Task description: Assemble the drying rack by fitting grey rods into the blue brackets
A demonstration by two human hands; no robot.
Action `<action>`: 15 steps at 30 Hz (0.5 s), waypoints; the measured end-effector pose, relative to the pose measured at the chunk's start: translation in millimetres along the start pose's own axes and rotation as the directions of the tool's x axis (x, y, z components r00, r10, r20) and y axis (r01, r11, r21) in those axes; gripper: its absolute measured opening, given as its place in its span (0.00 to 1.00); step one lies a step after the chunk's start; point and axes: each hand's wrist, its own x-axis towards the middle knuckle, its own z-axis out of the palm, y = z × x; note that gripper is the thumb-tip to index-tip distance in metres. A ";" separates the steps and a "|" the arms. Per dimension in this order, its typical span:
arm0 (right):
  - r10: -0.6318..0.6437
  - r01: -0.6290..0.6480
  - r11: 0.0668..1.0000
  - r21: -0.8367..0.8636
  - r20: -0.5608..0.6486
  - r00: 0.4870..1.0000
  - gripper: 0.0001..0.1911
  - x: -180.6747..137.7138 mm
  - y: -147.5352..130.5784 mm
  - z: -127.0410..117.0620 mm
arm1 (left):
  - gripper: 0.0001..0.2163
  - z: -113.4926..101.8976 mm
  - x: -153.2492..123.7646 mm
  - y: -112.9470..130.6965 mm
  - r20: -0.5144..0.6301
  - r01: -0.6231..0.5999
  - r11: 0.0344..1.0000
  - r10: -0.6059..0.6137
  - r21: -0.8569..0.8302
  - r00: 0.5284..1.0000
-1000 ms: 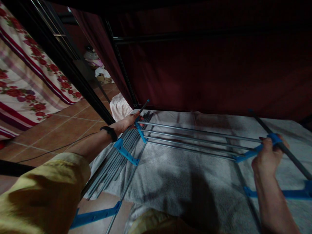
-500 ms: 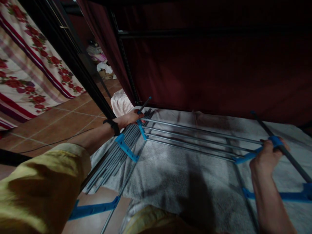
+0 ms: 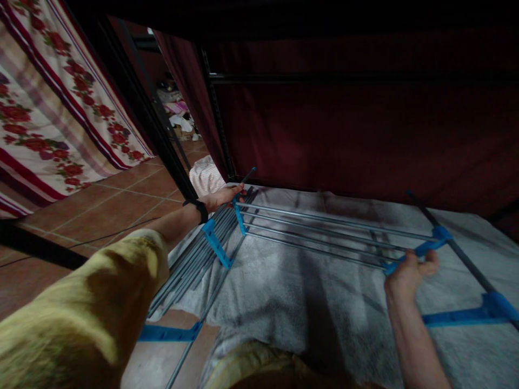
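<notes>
Across centre, apparently half-built rack of grey metal tube and blue plastic (image 3: 324, 219): one tier bridged by four slim rods (image 3: 292, 213), nearer blue brackets (image 3: 217, 246) bare. Seemingly left to fit at eight o'clock, loose grey metal rods (image 3: 198, 259). Left hand (image 3: 222, 198) at nine, curled round rack's corner; right hand (image 3: 407, 278) at four, grip impossible to tell.

Flowered cloth (image 3: 44, 97), a dark red curtain (image 3: 344, 135) and a tiled floor (image 3: 117, 201) suggest a room in a home.
</notes>
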 end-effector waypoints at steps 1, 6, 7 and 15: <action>0.090 -0.089 0.995 0.038 -0.016 0.996 0.31 -16.4 -3.4 4.8 | 0.21 1.1 -1.1 1.4 0.003 0.002 1.000 -0.002 -0.002 1.000; -0.001 -0.016 0.996 0.083 0.196 0.981 0.23 -81.6 -44.5 19.0 | 0.18 5.9 -8.5 9.5 -0.014 0.013 1.000 -0.013 0.027 1.000; -0.121 0.104 0.992 0.073 0.284 0.951 0.19 -88.9 -58.0 19.5 | 0.18 6.1 -9.5 10.4 -0.018 0.013 0.999 -0.013 0.041 1.000; -0.652 0.857 0.515 -0.022 0.638 0.408 0.19 -84.6 -149.6 72.6 | 0.13 2.9 -7.7 7.0 -0.005 -0.002 0.999 0.002 0.038 1.000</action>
